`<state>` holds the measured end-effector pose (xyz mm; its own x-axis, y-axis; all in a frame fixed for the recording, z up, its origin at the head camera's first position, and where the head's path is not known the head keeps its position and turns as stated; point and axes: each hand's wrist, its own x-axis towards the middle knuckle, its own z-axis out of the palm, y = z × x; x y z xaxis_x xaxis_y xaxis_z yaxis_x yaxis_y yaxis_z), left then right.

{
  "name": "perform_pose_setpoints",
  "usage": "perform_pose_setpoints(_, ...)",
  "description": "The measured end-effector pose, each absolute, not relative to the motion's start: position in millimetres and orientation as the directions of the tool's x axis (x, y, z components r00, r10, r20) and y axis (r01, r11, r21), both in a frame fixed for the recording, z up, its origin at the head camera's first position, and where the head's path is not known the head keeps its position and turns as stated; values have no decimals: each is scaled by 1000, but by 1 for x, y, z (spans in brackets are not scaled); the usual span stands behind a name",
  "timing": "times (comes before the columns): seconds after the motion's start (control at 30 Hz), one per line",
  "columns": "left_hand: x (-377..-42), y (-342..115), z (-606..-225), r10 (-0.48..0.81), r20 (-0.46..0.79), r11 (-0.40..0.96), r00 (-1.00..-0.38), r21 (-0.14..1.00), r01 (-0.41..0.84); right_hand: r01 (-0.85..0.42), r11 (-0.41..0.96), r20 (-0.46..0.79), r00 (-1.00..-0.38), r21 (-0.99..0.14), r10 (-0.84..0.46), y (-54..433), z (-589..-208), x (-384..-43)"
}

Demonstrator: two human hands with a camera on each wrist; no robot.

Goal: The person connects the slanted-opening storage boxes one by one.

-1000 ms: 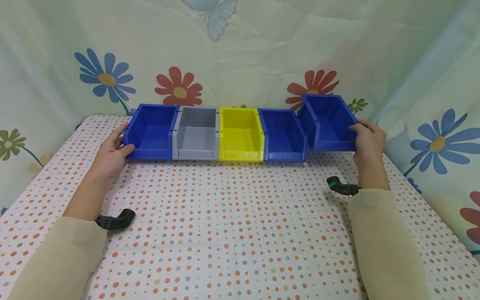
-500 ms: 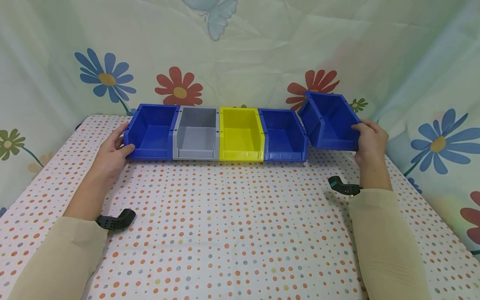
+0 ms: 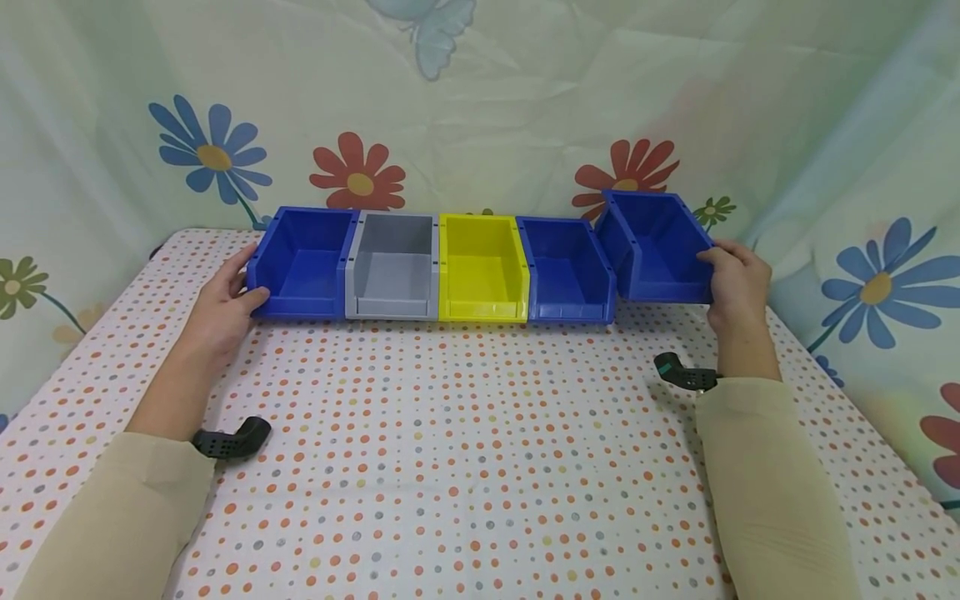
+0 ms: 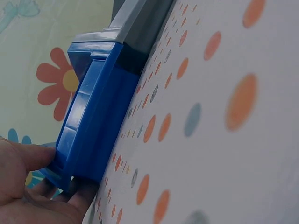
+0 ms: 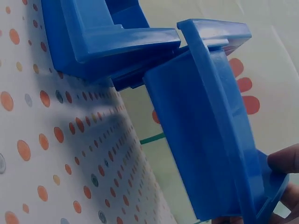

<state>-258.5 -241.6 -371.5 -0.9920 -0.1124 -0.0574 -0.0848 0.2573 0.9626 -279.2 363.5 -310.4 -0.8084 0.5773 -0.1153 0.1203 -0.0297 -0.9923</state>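
Note:
At the left end of a row, a blue storage bin (image 3: 303, 262) is held by my left hand (image 3: 225, 304), thumb at its front corner and fingers along its outer side. A grey bin (image 3: 393, 267), a yellow bin (image 3: 483, 271) and another blue bin (image 3: 567, 271) continue the row, side by side. My right hand (image 3: 738, 279) grips a separate blue bin (image 5: 191, 135) by its right wall, thumb over the rim. This bin is raised above the tablecloth, its left side close against the row's right end.
A white tablecloth (image 3: 450, 433) with coloured dots covers the table. Behind it hangs a pale curtain (image 3: 510, 108) printed with flowers and a butterfly. Each wrist wears a black camera band (image 3: 232, 439).
The raised blue bin went slightly up and right with a tilt, then came back down and left with my right hand. My left hand and the row stay put.

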Motion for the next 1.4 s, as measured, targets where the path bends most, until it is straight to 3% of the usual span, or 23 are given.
perform_pose_setpoints(0.2,-259,-242,-371,-106,-54,240,-993,968,-78,214,92,-126,-815,-972,565,362,-307,-278)
perform_pose_setpoints(0.4,-260,-241,-371,-106,-52,231,-993,970,-76,273,378,-39,-851,-885,524,359,-305,-272)
perform_pose_setpoints(0.57,-260,-241,-372,-105,-50,237,-993,969,-74,113,645,296,-820,-755,490,351,-304,-268)
perform_pose_setpoints(0.67,-260,-242,-372,-104,-45,248,-994,966,-70,-51,778,495,-797,-626,346,343,-303,-266)
perform_pose_setpoints(0.77,-259,-242,-372,-103,-45,250,-994,966,-69,-190,838,574,-801,-512,169,336,-302,-265)
perform_pose_setpoints(0.87,-259,-242,-371,-97,-51,239,-994,968,-73,-259,850,516,-856,-459,18,329,-300,-264)
perform_pose_setpoints(1.03,-258,-243,-370,-93,-64,227,-994,970,-84,-270,862,285,-946,-428,-155,319,-298,-261)
perform_pose_setpoints(1.17,-258,-242,-370,-89,-72,214,-993,973,-90,-258,879,187,-962,-401,-197,315,-298,-261)
perform_pose_setpoints(1.4,-259,-241,-373,-102,-67,224,-993,971,-88,-249,888,206,-962,-387,-181,314,-304,-262)
